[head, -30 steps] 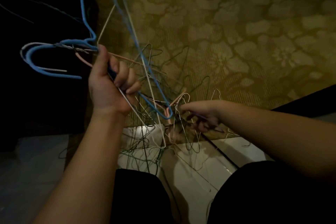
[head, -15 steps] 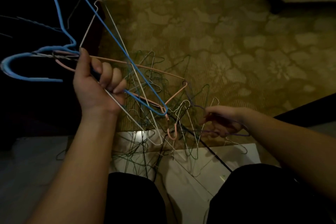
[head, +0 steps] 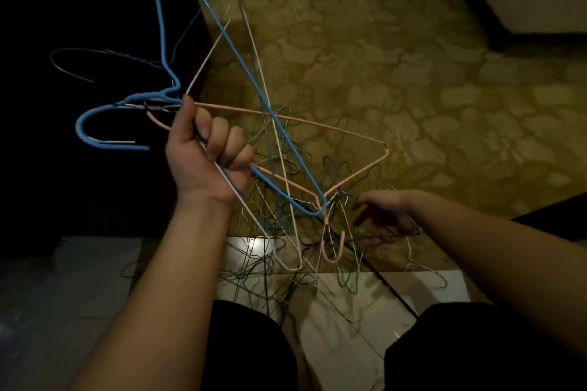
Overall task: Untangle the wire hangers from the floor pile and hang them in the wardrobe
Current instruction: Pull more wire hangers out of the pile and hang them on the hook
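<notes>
still tangled, a bunch of hangers is held up in the left hand [head: 208, 152] over the floor pile [head: 305, 241].

the left hand's fingers are curled tight round several wires at once: a blue hanger [head: 228, 41] whose hook curves out to the left, a pink hanger [head: 286, 117] stretching right, and a white hanger [head: 279, 149] slanting down toward the near side. the pink one's far corner dips into the pile, where another pink hook [head: 332, 251] dangles. the right hand [head: 386, 219] sits low at the right of the pile with fingers loosely spread among thin wires, whether it pinches one i cannot tell. the pile lies where patterned carpet [head: 413, 79] meets a pale glossy floor [head: 349, 301], just beyond the person's knees.
</notes>
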